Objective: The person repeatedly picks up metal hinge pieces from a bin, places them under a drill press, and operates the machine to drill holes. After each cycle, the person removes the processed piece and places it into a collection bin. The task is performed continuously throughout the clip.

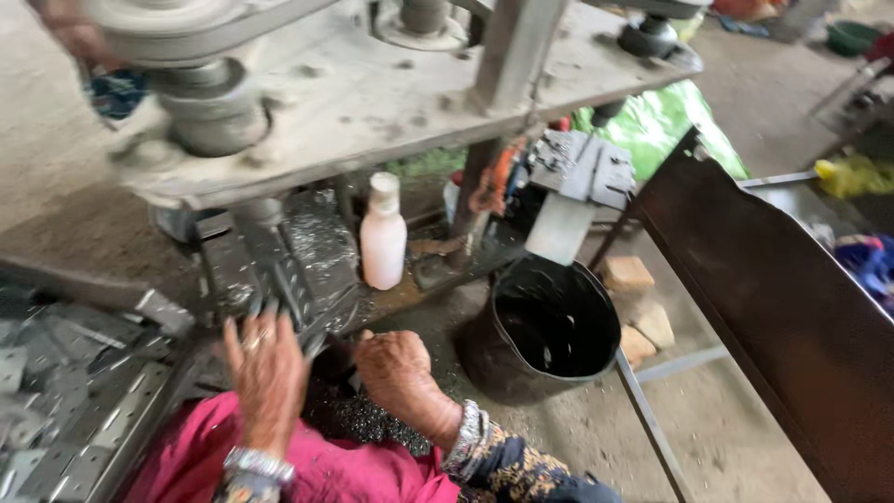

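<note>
1. Head view, hands: your left hand (265,373) is raised w/ fingers spread, tips up against the perforated metal strips (279,270) under the press. It's blurred, so can't tell if it grips anything. Your right hand (399,373) is curled loosely, knuckles up, resting on the dark heap of small metal bits (363,419) in front of your lap; can't tell if anything is pinched inside it.

2. Same view, workpiece: the strips lie on the low bed just beside your left fingertips, prob. so you can feed them w/o leaning. More punched plates (65,391) are stacked at your far left, within reach.

3. Same view, machine: the press table (372,93) sits overhead, w/ a grey pulley wheel (200,102) at its left end.

4. Same view, surroundings: a white plastic bottle (383,233) stands upright by the bed, near both hands. A black bucket (549,326) sits at your right under the chute block (577,186), likely placed to catch what drops. Bricks (633,307) lie just beside it; a dark metal panel (773,307) leans at far right.
</note>
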